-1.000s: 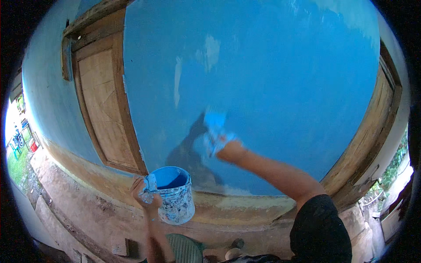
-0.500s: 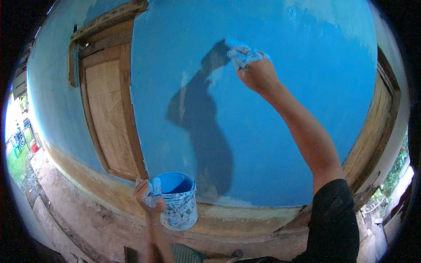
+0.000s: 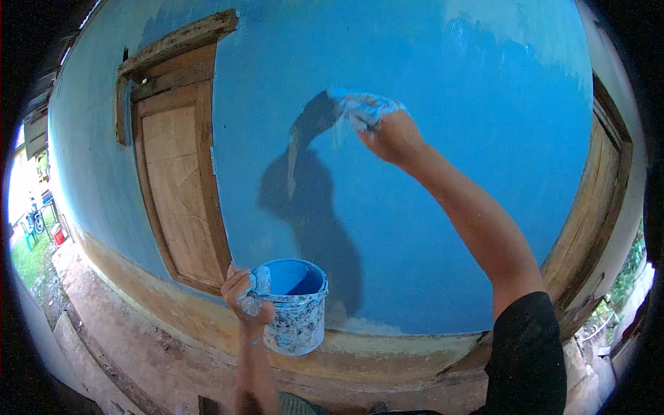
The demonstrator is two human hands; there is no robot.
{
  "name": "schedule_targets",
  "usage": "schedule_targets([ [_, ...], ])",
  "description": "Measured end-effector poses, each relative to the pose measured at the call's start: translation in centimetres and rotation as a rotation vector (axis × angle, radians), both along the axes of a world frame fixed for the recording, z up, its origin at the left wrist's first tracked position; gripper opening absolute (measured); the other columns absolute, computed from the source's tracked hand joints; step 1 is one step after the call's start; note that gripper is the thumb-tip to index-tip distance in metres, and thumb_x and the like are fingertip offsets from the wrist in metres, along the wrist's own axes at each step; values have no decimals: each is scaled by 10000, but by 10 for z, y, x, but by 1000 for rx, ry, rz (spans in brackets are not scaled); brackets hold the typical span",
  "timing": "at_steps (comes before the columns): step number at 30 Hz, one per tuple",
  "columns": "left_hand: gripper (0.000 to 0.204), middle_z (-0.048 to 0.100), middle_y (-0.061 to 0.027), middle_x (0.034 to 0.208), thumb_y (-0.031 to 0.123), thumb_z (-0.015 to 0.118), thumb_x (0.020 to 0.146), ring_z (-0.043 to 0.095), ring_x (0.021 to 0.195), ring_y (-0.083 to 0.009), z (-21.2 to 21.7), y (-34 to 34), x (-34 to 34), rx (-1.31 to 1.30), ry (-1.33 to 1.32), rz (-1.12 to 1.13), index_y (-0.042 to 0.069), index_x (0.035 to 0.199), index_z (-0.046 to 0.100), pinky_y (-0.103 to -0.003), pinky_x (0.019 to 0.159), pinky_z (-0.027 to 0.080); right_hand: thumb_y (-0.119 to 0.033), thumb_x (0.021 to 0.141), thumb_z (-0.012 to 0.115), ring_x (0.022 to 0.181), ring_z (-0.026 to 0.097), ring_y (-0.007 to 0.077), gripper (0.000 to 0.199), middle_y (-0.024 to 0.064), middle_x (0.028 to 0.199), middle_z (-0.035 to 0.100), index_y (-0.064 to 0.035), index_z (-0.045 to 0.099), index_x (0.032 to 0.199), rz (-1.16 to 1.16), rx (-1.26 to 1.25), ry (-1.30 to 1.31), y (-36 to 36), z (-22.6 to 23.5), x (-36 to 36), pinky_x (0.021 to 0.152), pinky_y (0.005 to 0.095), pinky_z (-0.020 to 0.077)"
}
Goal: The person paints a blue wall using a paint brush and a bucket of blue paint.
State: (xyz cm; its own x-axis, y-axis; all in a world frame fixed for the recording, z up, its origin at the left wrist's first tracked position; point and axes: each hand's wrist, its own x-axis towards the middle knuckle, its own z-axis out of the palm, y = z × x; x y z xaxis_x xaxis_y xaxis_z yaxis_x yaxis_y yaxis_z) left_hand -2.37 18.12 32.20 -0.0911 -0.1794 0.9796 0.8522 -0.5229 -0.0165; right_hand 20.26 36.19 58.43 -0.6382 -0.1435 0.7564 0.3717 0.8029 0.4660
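My left hand (image 3: 247, 299) grips the rim of a paint bucket (image 3: 296, 327), with a pale blue, paint-smeared wad, perhaps cloth, between palm and rim. The bucket is white, streaked with blue and dark smears, and has blue paint inside. Raised in front of the blue wall (image 3: 429, 228), my right hand (image 3: 394, 135) is closed round a paint-covered thing (image 3: 363, 107), bluish white and soft-looking. Its far end points left and meets the wall; paint hides whether it is a rag or a brush. A paler unpainted streak (image 3: 292, 166) shows left of it, within my shadow.
A wooden door or shutter (image 3: 176, 187) in a rough frame stands at the left, another wooden frame (image 3: 588, 214) at the right. Below the wall runs a tan ledge (image 3: 387, 353), above a dirt-coloured floor (image 3: 152, 346). Far left, a red bucket (image 3: 58, 236) stands outdoors near a motorbike.
My right hand has moved down and to the left along the wall with the paint-covered thing. The bucket and my left hand sit slightly higher and further right in view.
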Motion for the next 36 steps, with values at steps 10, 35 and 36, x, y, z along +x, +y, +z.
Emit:
schedule_targets([
  [10,444,509,-74,580,481,502,859,446,481,-230,-11,9,-6,22,-22,-36,39,817,520,-341,484,337,-162,789,560,795,626,342,210,167,967,632,-88,602,981,-97,-166,-459,-2,-98,-34,653,442,510],
  [35,396,491,-83,566,462,530,848,411,488,-212,8,5,8,186,27,9,79,928,470,-334,472,309,-102,743,573,712,633,279,225,159,844,655,-67,648,951,-61,-342,-117,-3,25,-3,614,384,491],
  [36,391,483,-83,555,458,529,847,406,484,-212,8,7,9,207,29,9,72,893,484,-335,470,307,-102,743,573,712,633,279,225,159,844,655,-67,648,951,-130,-391,-139,1,33,-6,614,384,491],
])
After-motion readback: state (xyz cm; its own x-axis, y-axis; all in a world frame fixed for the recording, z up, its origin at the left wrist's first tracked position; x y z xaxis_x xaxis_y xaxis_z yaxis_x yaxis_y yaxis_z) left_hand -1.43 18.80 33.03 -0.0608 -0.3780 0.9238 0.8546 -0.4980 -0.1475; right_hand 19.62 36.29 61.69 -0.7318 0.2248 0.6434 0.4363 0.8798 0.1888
